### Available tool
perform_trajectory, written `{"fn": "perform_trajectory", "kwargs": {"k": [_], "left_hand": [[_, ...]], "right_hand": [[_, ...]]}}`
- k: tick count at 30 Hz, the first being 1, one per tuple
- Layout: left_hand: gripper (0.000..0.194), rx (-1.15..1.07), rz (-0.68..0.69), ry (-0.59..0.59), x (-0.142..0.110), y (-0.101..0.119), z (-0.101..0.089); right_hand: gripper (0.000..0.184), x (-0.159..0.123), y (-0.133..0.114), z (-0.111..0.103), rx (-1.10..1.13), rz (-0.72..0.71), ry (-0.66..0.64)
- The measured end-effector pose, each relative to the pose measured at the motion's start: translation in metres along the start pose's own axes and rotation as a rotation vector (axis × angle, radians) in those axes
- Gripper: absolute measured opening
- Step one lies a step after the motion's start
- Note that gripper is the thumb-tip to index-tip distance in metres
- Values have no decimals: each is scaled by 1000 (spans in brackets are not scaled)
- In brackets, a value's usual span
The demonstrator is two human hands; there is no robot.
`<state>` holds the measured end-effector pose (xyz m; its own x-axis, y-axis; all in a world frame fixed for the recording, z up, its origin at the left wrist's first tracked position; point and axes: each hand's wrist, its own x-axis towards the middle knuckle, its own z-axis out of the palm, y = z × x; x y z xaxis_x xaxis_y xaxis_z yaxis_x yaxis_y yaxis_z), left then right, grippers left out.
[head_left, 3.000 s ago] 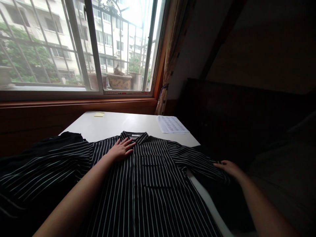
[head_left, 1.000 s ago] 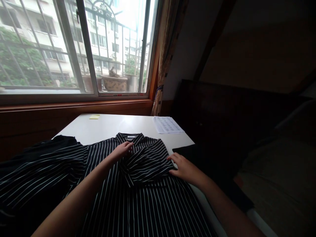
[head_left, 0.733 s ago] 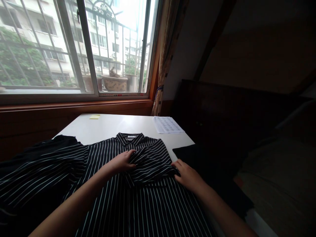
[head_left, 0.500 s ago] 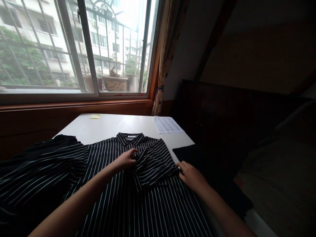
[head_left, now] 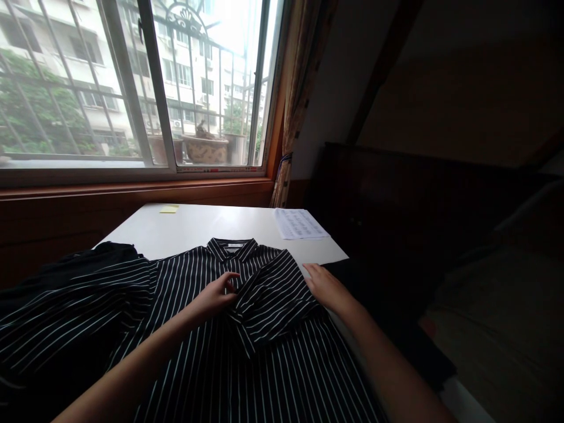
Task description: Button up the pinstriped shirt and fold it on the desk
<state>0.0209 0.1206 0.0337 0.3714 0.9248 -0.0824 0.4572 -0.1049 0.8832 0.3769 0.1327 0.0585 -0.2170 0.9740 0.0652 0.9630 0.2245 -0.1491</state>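
A black shirt with white stripes [head_left: 207, 364] lies front up, collar away from me. Its sleeve on the right [head_left: 277, 294] is folded inward across the chest, while the other sleeve [head_left: 101, 294] stretches out to the left. My left hand [head_left: 222, 292] is at the end of the folded sleeve, with lower fingers closed on the fabric and one finger sticking out. Beside the shirt's right shoulder edge, my right hand [head_left: 326, 285] is open, fingers stretched forward, holding nothing. Whether its fingertips touch the cloth is hard to see.
The shirt lies on a white table [head_left: 189, 226]. Printed sheets [head_left: 302, 224] and a yellow note [head_left: 169, 209] rest toward its far side. Dark cloth [head_left: 114, 252] is at the left, with more dark fabric [head_left: 396, 329] at the right. A window [head_left: 207, 88] stands behind.
My left hand has drawn the folded sleeve's end slightly left and toward me. My right hand has left the sleeve's fold and moved forward, its fingers straightening.
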Motion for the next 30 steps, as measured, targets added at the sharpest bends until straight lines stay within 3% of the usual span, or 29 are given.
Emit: {"fn": "perform_trajectory", "kwargs": {"k": [4,8,13,22,25,28,30], "left_hand": [[55,-34,-17,-51,-7,0,-3],[47,-25,-28,-155,-13,0,-9],[51,-84,-56,-263,-14,-5,-19],[52,126,-65,-230,-15,-8,-27],[47,369,54,-105,-18,-1,-24],[43,600,292,86,-22,9,-12],[45,686,460,73,-24,15,1]], "right_hand": [[66,43,-24,22,20,18,2],[75,65,-39,45,31,23,-35],[71,66,-47,65,17,62,-37],[65,67,-39,76,5,84,-4],[66,67,-39,74,0,82,4],[66,68,-46,72,-8,65,27],[66,68,-53,73,-10,44,39]]}}
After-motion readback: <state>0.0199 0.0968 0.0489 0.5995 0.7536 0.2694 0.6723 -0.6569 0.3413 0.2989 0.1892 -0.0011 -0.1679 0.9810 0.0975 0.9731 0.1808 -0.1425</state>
